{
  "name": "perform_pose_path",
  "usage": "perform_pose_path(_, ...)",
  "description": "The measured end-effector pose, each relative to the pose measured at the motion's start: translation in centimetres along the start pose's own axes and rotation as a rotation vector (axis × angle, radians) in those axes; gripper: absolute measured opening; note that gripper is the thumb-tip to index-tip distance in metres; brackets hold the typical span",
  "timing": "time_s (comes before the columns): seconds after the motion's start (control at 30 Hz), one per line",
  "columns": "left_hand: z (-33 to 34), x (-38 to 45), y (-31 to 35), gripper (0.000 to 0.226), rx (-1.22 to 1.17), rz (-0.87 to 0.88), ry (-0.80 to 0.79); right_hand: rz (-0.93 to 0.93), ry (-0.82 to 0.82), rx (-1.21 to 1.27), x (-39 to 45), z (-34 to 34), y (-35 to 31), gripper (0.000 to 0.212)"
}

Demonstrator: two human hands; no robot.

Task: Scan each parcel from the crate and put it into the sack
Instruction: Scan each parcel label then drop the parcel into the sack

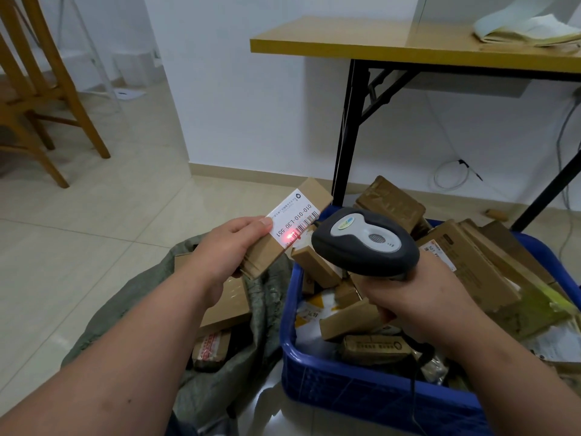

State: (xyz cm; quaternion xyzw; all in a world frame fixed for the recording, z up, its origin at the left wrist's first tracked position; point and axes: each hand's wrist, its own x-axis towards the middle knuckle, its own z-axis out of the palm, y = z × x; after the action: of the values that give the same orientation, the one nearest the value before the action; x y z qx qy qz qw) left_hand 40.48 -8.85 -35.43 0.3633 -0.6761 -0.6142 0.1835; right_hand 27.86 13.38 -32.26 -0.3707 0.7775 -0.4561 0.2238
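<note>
While left hand (234, 247) pinched small brown cardboard parcel (287, 228) above grey-green woven sack (267, 297) and right hand (418, 297) gripped grey handheld scanner (366, 242) over blue plastic crate (361, 385), needed red beam across whole barcode, thumb kept off label.

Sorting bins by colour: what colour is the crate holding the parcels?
Blue crate, seen in the head view.

Matt cardboard parcel (284, 229), glossy plastic scanner (366, 242) and crate (361, 385), rough woven sack (267, 297), glossy floor tiles (94, 234).
</note>
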Motion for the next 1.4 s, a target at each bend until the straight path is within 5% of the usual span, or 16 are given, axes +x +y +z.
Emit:
perform_pose_path(0.47,-9.9,1.7,-4.5,0.020,0.003,-0.273,0.356,0.131,-0.094,0.051,2.1,4.1,-0.4,0.017)
perform_pose_path(0.8,-16.1,3.4,-13.6,0.029,0.042,-0.666,0.389,0.350,-0.320,0.042,4.2,11.8,-0.6,0.020)
perform_pose_path(1.13,-17.6,6.9,-19.2,0.043,0.150,-0.737,0.333,0.512,-0.097,0.062,14.3,23.4,-0.3,0.005)
perform_pose_path(1.27,-17.7,8.4,-22.5,0.043,0.174,-0.780,0.251,0.612,-0.035,0.037,18.8,27.3,2.5,0.023)
perform_pose_path(1.4,-19.9,10.6,-26.4,0.041,0.509,-0.688,0.350,0.736,-0.013,0.012,21.3,29.7,6.2,0.025)
